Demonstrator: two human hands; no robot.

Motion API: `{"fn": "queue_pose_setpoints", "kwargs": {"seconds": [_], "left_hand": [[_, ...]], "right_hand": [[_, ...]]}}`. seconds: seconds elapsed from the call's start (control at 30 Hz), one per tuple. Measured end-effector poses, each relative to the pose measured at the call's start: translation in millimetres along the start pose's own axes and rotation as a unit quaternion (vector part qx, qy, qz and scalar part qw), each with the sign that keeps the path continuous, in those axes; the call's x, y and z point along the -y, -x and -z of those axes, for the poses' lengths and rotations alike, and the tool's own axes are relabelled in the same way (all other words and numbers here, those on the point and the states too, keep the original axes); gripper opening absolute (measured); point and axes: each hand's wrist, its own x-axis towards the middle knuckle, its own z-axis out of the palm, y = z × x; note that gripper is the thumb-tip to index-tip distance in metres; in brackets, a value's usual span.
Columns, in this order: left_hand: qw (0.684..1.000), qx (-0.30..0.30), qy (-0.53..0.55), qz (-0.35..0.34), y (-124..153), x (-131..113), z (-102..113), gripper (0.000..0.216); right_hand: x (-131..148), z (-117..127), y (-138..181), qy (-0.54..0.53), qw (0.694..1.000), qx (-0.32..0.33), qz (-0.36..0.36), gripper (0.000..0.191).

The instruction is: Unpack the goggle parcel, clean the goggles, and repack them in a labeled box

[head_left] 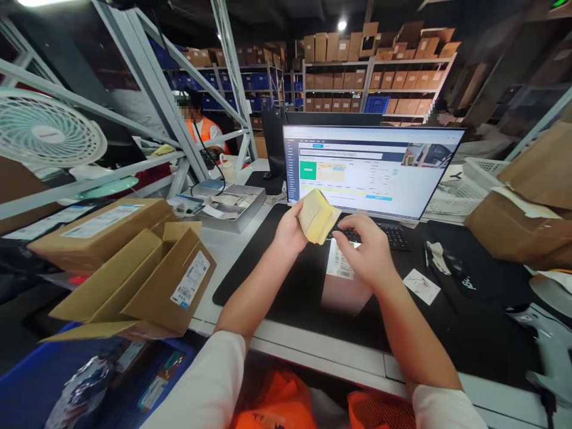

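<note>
My left hand [290,229] grips a thick yellow pad of paper [316,217], tilted up in front of the monitor; whether its sheets are labels I cannot tell. Just right of the pad is my right hand [369,247], its thumb and forefinger curved with a small gap between them and nothing visible in it. Below that hand, a pale pinkish box [342,292] with a white barcode label [339,262] stands on the black desk mat [277,298], partly covered by the hand and forearm.
A lit monitor [357,161] and keyboard [395,237] are behind my hands. Left are an opened carton [156,292], a grey tray [241,220] and a fan [49,131]. Right lie a small white card [421,286] and a handheld scanner [545,339]. A person in an orange vest [206,130] sits beyond.
</note>
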Motion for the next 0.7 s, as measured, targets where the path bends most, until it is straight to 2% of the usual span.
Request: {"fn": "queue_pose_setpoints", "kwargs": {"seconds": [0.13,0.3,0.53,0.7], "left_hand": [[1.000,0.004,0.024,0.010,3.6,8.7,-3.2,0.040],[0.997,0.008,0.050,0.063,12.9,7.9,-9.3,0.040],[0.994,0.026,0.049,0.095,18.2,8.0,-9.5,0.047],[0.997,0.010,0.029,0.072,14.0,12.3,-7.5,0.044]], "right_hand": [[-8.3,5.6,3.9,0.002,1.000,0.015,-0.016,0.008],[-2.1,8.6,5.9,0.022,0.999,0.034,-0.012,0.009],[1.2,10.8,6.4,0.030,0.999,0.041,-0.020,0.007],[3.6,13.9,10.7,0.001,0.997,-0.010,-0.072,0.007]]}}
